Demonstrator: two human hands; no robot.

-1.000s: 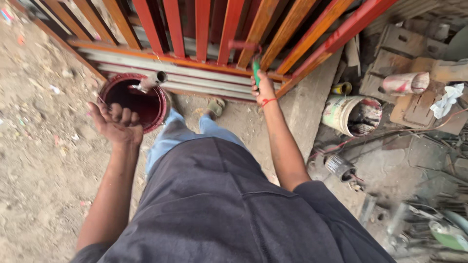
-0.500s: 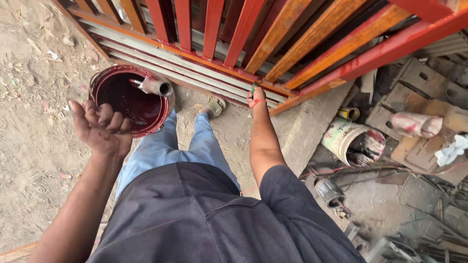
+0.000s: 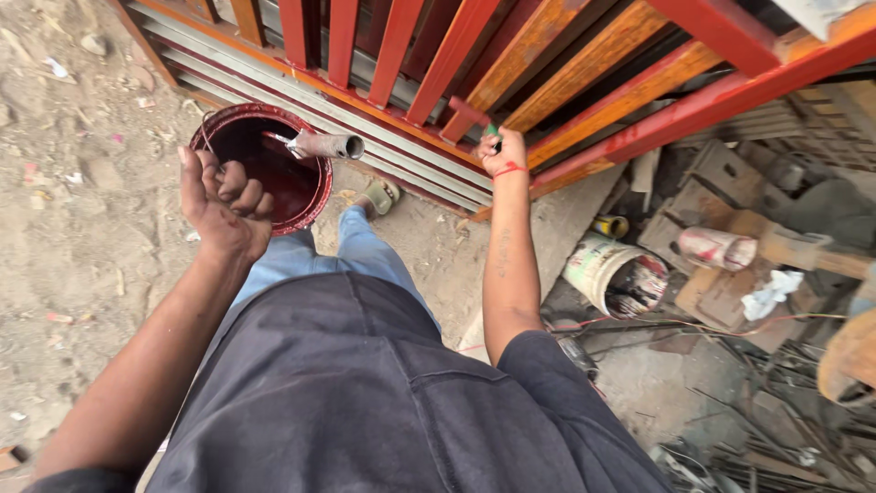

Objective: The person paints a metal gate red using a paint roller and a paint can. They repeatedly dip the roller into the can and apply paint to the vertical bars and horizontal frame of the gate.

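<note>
Right hand point(image 3: 503, 155) is closed around a green-handled paintbrush point(image 3: 474, 117), raised to a slanted bar of the metal gate point(image 3: 584, 73). The bristle end is red and lies against the bar. Judgement: the arm is stretched full length because the person stands back from the wet bars; several bars are fresh red, others are orange-brown, apparently unpainted.

Left hand point(image 3: 222, 203) is held out to the side, palm up, fingers loosely curled, gripping nothing. It hangs in front of the paint bucket point(image 3: 265, 164) without touching it, as far as the view shows. Likely it is kept clear as a counterweight to the reach.

The bucket sits on the ground just beside the gate's bottom rail, near the person's sandalled foot point(image 3: 383, 194). It is coated dark red inside. A small roller point(image 3: 321, 145) rests across its rim, handle end inward; probably parked there so it drips into the bucket.

Surface: bare packed dirt ground point(image 3: 73, 228), stony, with scattered litter. A concrete strip runs under the gate.

To the right of the ground, well apart from the red bucket: a second, white bucket point(image 3: 613, 277) smeared with paint, a small yellow can point(image 3: 610, 225), a paint-stained tin point(image 3: 718, 247) lying on its side, wood scraps, a white rag point(image 3: 771, 294), wires and metal scrap. Outdoor work yard, daylight.
</note>
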